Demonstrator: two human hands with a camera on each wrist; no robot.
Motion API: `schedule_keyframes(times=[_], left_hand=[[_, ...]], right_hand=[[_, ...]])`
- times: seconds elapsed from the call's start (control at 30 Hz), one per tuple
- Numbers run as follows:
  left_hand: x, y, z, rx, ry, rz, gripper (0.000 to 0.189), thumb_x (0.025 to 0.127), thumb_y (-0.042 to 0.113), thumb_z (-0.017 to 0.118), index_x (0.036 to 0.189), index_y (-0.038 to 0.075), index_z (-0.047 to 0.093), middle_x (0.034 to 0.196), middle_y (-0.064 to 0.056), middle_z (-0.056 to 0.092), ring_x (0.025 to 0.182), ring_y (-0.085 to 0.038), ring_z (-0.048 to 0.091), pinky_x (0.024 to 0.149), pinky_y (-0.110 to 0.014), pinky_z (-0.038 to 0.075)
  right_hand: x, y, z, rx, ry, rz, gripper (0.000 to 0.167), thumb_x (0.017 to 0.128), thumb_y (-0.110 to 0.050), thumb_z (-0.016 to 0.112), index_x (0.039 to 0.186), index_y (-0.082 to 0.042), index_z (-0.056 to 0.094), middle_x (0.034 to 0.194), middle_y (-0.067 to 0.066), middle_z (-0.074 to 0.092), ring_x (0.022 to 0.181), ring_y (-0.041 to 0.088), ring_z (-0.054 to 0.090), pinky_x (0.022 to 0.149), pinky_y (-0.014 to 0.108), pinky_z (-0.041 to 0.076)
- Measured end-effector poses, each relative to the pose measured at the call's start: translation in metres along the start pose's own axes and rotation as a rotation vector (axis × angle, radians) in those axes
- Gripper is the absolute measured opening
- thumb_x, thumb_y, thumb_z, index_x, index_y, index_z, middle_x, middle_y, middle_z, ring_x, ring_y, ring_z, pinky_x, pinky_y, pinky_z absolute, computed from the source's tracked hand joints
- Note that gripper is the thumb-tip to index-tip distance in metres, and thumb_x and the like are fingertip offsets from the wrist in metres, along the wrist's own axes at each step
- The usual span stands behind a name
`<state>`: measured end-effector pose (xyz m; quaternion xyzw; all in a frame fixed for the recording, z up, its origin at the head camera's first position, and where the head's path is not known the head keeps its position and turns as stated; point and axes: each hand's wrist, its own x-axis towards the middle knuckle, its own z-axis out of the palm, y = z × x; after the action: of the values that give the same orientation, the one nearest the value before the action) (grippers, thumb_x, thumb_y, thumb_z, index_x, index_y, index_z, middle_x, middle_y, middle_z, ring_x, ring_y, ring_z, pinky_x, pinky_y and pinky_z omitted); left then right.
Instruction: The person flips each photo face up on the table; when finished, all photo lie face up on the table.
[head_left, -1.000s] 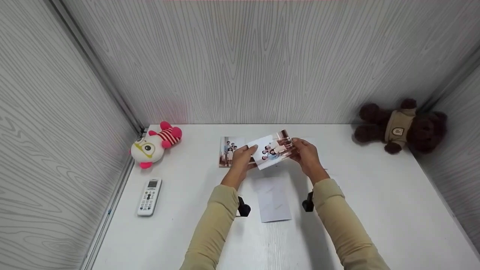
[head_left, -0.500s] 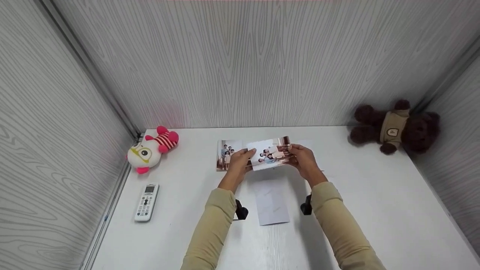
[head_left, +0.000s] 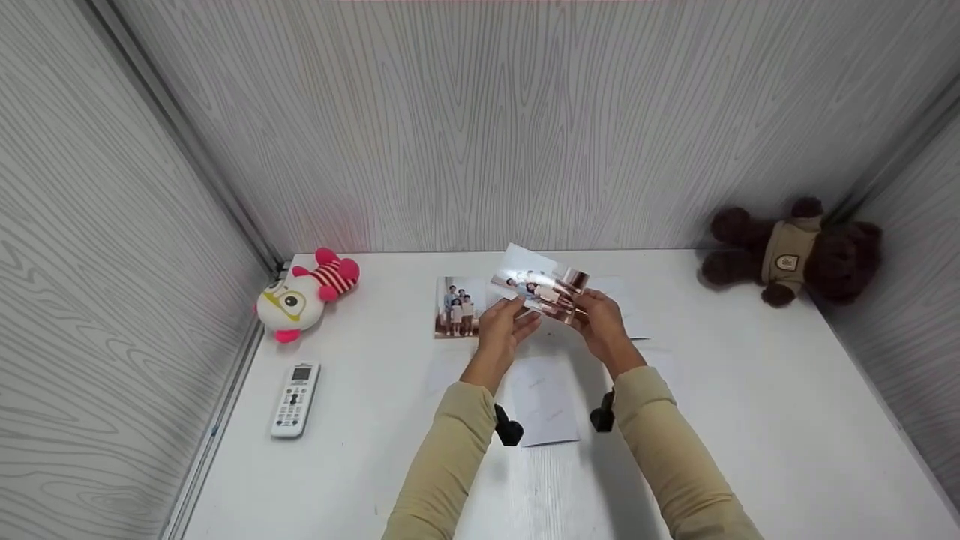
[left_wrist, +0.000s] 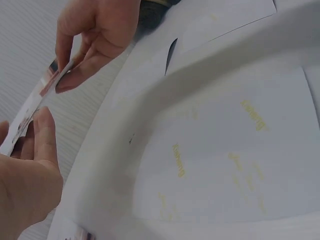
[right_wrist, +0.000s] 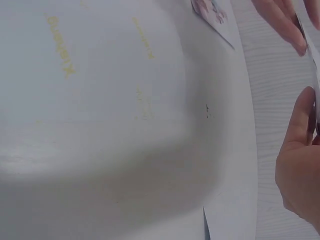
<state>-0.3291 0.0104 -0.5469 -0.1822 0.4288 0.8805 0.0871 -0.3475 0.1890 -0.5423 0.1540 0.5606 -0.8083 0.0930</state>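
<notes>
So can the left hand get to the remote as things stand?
Probably yes, though the left hand holds a photo and would likely have to let go first. Nothing tall stands between it and the remote.

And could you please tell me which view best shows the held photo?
The head view: the photo shows its printed face there, despite some glare. The left wrist view has it nearly edge-on; the right wrist view catches only a sliver.
</notes>
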Motion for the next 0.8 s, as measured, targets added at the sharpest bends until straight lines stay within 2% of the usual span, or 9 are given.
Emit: schedule_keyframes(times=[0.1, 0.27, 0.37, 0.5, 0.57, 0.7, 0.8], left_hand=[[-0.001, -0.007, 0.003, -0.004, 0.014, 0.029, 0.038, 0.100, 0.010, 0.063, 0.134, -0.005, 0.056, 0.102, -0.010, 0.065, 0.081, -0.019, 0.072, 0.086, -0.035, 0.062], [-0.001, -0.012, 0.003, 0.014, 0.042, 0.080, 0.031, 0.102, 0.009, 0.059, 0.128, -0.007, 0.059, 0.096, -0.009, 0.066, 0.078, -0.018, 0.072, 0.079, -0.034, 0.063], [-0.001, -0.011, 0.002, 0.056, 0.042, 0.102, 0.035, 0.102, 0.011, 0.058, 0.132, -0.007, 0.057, 0.103, -0.012, 0.066, 0.078, -0.017, 0.071, 0.077, -0.033, 0.063], [-0.002, -0.007, -0.002, 0.161, 0.045, 0.125, 0.046, 0.103, 0.018, 0.057, 0.143, -0.004, 0.052, 0.116, -0.017, 0.065, 0.078, -0.017, 0.070, 0.078, -0.034, 0.063], [-0.002, -0.006, -0.004, 0.207, 0.054, 0.128, 0.046, 0.103, 0.022, 0.057, 0.144, -0.001, 0.053, 0.114, -0.015, 0.065, 0.077, -0.016, 0.069, 0.076, -0.034, 0.063], [-0.001, -0.003, -0.008, 0.298, 0.063, 0.148, 0.037, 0.103, 0.027, 0.058, 0.130, 0.003, 0.064, 0.101, -0.005, 0.060, 0.074, -0.012, 0.061, 0.072, -0.032, 0.062], [0.001, -0.001, -0.011, 0.396, 0.078, 0.180, 0.035, 0.103, 0.029, 0.058, 0.124, 0.004, 0.069, 0.103, -0.002, 0.058, 0.084, -0.011, 0.055, 0.078, -0.033, 0.060]], right_hand=[[-0.001, 0.003, 0.001, 0.013, -0.018, 0.006, 0.018, 0.105, -0.009, 0.050, 0.122, -0.003, 0.052, 0.098, 0.001, 0.067, 0.084, 0.010, 0.068, 0.074, 0.021, 0.058], [-0.001, 0.002, -0.002, 0.027, -0.052, 0.022, 0.021, 0.103, -0.006, 0.053, 0.124, -0.002, 0.051, 0.096, 0.002, 0.069, 0.086, 0.013, 0.071, 0.078, 0.024, 0.060], [-0.001, 0.000, -0.006, 0.015, -0.056, 0.024, 0.024, 0.104, -0.008, 0.055, 0.127, -0.003, 0.051, 0.098, 0.002, 0.068, 0.087, 0.014, 0.071, 0.080, 0.025, 0.061], [0.001, -0.003, -0.012, -0.014, -0.066, 0.017, 0.033, 0.104, -0.011, 0.055, 0.135, -0.002, 0.048, 0.101, 0.002, 0.065, 0.087, 0.014, 0.070, 0.082, 0.025, 0.060], [0.002, -0.003, -0.015, -0.036, -0.075, 0.021, 0.040, 0.104, -0.013, 0.056, 0.140, 0.000, 0.047, 0.103, 0.002, 0.064, 0.087, 0.013, 0.069, 0.081, 0.025, 0.060], [0.003, 0.000, -0.018, -0.102, -0.120, 0.048, 0.047, 0.104, -0.014, 0.057, 0.146, 0.002, 0.045, 0.105, 0.003, 0.065, 0.089, 0.013, 0.068, 0.080, 0.025, 0.060], [0.002, 0.002, -0.018, -0.167, -0.155, 0.069, 0.046, 0.103, -0.013, 0.059, 0.145, 0.001, 0.048, 0.105, 0.003, 0.067, 0.090, 0.014, 0.069, 0.080, 0.025, 0.060]])
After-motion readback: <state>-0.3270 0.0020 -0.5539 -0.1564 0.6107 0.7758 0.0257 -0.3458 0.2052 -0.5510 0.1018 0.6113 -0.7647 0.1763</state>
